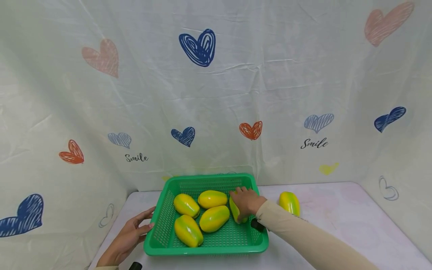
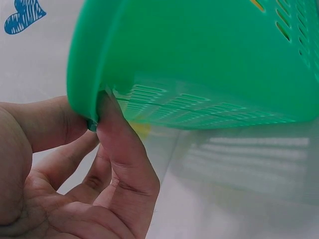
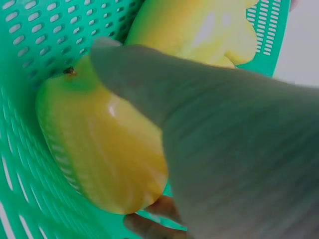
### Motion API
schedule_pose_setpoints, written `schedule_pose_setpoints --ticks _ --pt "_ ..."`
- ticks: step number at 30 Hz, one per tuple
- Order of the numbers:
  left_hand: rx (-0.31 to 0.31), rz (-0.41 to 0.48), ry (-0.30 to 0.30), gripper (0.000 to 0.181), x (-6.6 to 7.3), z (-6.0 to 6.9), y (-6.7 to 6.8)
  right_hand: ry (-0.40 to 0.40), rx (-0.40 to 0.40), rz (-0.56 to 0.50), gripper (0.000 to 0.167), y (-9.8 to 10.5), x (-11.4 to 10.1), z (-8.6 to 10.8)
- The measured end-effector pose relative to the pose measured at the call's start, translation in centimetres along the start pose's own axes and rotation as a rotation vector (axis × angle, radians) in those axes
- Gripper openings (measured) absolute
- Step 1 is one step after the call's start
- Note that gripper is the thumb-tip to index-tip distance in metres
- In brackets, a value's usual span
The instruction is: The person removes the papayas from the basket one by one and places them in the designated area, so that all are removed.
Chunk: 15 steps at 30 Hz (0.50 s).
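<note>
A green plastic basket (image 1: pixel 206 250) with slotted walls stands on the table. My left hand (image 1: pixel 129 234) is at its left side, where thumb and index finger (image 2: pixel 124 149) pinch the rim (image 2: pixel 82 74). Inside the basket lie several glossy yellow-green papayas (image 1: pixel 214 218). My right hand (image 1: pixel 247 202) reaches into the right part of the basket and grips one papaya (image 3: pixel 104 144), with the thumb over one end and fingertips at the other. That papaya is close to the basket's right wall.
Another papaya (image 1: pixel 289 203) lies on the pale table (image 1: pixel 341 221), right of the basket and behind the right forearm. A white curtain (image 1: pixel 216 97) printed with hearts and "Smile" hangs behind the table and along both sides.
</note>
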<state>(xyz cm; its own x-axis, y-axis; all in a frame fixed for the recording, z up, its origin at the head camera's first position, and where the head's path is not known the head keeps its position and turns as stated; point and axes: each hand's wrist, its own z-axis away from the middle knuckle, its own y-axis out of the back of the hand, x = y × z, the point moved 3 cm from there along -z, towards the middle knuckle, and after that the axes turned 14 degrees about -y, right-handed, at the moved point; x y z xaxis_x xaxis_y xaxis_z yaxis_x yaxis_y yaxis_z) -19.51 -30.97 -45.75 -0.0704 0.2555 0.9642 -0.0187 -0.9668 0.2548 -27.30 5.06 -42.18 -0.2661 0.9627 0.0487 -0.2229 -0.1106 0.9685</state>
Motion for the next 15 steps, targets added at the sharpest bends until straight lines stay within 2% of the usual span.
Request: schedule_pose_setpoints --ticks 3,9,15 --pt "0.007 0.000 0.002 0.064 0.01 0.06 -0.02 -0.006 0.011 0.029 0.095 -0.07 -0.13 0.03" --pt "0.004 -0.001 -0.002 0.064 -0.06 0.05 -0.03 0.002 0.025 0.067 0.085 -0.26 -0.27 0.11" --pt "0.006 0.005 -0.002 0.064 -0.14 -0.03 0.01 0.037 0.025 -0.009 0.086 0.40 0.07 0.92"
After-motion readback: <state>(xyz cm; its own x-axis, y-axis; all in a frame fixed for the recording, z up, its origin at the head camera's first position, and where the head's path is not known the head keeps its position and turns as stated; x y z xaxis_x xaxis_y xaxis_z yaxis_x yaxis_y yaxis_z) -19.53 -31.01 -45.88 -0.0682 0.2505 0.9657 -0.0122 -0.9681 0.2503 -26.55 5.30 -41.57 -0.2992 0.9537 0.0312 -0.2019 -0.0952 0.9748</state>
